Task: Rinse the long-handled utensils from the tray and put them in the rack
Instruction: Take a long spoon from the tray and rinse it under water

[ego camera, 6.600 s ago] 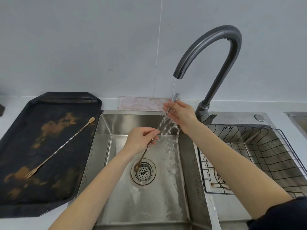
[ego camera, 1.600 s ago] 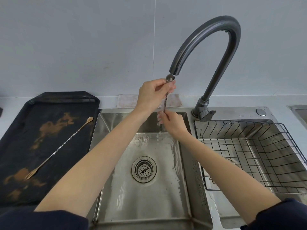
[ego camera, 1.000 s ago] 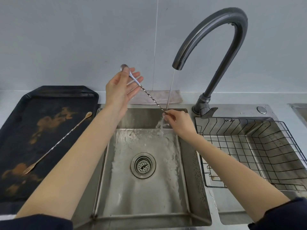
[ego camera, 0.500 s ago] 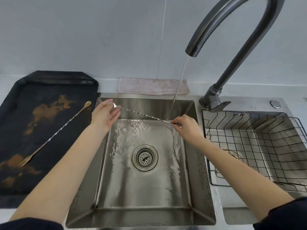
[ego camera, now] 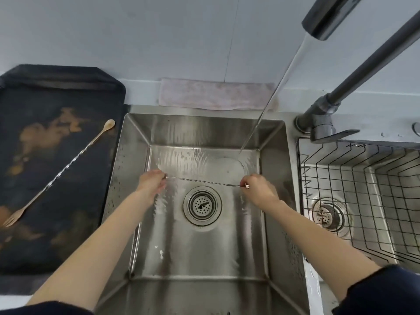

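We hold the silver twisted spoon (ego camera: 205,181) level, left hand (ego camera: 151,183) and right hand (ego camera: 258,188) each pinching an end, low over the sink (ego camera: 275,201), likely shedding water; the stream (ego camera: 261,114) falls beyond our right hand.

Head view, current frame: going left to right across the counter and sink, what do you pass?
Dark tray with the gold fork-spoon utensil on it → left hand → silver twisted utensil over the sink drain → right hand → faucet base → wire rack.
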